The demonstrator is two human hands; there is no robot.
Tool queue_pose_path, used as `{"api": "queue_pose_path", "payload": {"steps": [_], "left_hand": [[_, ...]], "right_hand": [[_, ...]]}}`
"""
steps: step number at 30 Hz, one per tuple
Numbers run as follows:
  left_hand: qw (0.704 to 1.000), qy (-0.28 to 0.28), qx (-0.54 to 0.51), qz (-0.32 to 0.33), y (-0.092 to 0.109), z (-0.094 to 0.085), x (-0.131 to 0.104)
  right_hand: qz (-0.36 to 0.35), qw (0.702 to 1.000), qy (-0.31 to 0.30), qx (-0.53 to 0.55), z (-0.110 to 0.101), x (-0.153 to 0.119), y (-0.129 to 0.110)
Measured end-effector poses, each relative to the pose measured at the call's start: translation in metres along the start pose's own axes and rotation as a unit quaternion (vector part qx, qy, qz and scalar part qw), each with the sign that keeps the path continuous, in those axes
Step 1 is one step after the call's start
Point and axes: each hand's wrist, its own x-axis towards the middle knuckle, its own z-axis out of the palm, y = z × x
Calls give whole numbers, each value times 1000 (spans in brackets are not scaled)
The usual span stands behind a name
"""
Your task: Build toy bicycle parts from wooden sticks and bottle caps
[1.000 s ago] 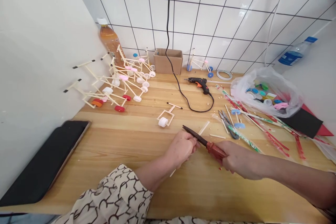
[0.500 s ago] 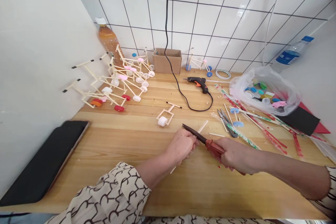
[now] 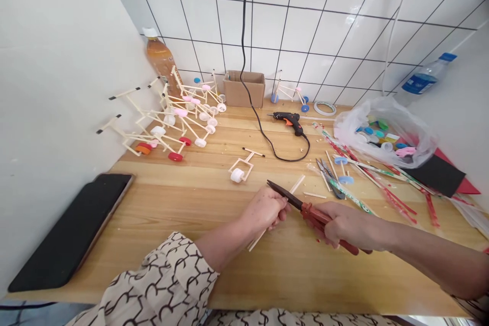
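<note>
My left hand point(image 3: 263, 210) is closed around thin pale wooden sticks point(image 3: 298, 184). Their far ends stick out past the blades and their near ends below my palm. My right hand point(image 3: 347, 224) grips red-handled shears point(image 3: 284, 194), whose dark blades lie across the sticks beside my left fingers. The handles are slightly apart. Just beyond my left hand lies a small stick frame point(image 3: 248, 165) with a white wheel and a black-tipped crossbar. A loose short stick point(image 3: 315, 195) rests on the table beyond the shears.
Several stick cars with bottle-cap wheels point(image 3: 175, 156) stand at the left, by a tea bottle point(image 3: 162, 58). A glue gun point(image 3: 288, 121) with a black cord lies behind. At the right are grey snips point(image 3: 329, 178), wrapped sticks and a bag of caps point(image 3: 347, 122). A black phone-like slab point(image 3: 72, 229) lies front left.
The shears' handles have spread a little wider in my right hand. Near my left palm, the sticks' lower ends show more. The view has shifted slightly.
</note>
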Motion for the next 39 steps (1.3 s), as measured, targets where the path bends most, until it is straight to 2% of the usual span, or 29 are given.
{"api": "queue_pose_path", "payload": {"steps": [5, 9, 12, 16, 26, 33, 39], "left_hand": [[1000, 5, 1, 3, 0, 1, -1], [1000, 19, 0, 17, -2, 4, -1], [999, 30, 1, 25, -3, 5, -2], [999, 41, 1, 28, -4, 7, -4], [998, 51, -5, 23, -4, 10, -6], [998, 53, -1, 17, -5, 9, -7], [999, 43, 3, 25, -5, 8, -6]], "right_hand": [[33, 999, 12, -20, 3, -5, -11], [-14, 995, 60, -73, 5, -9, -21], [-47, 992, 71, -97, 6, -10, -24], [-71, 987, 78, -119, 7, -7, -21], [-52, 981, 109, -154, 13, -5, -17], [-13, 978, 118, -174, 16, 0, -12], [-23, 981, 115, -156, 15, -4, -11]]}}
